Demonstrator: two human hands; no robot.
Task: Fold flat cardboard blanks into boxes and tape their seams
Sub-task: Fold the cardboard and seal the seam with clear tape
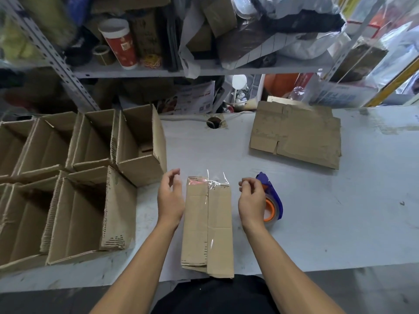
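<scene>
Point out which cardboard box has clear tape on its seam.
The box between the left hand and right hand. Clear tape runs along its seam; the open boxes left show none.

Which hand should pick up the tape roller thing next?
The right hand, probably. The blue tape dispenser lies just beyond it, partly hidden behind it, while the left hand hovers on the far side of the box. Neither hand holds anything.
</scene>
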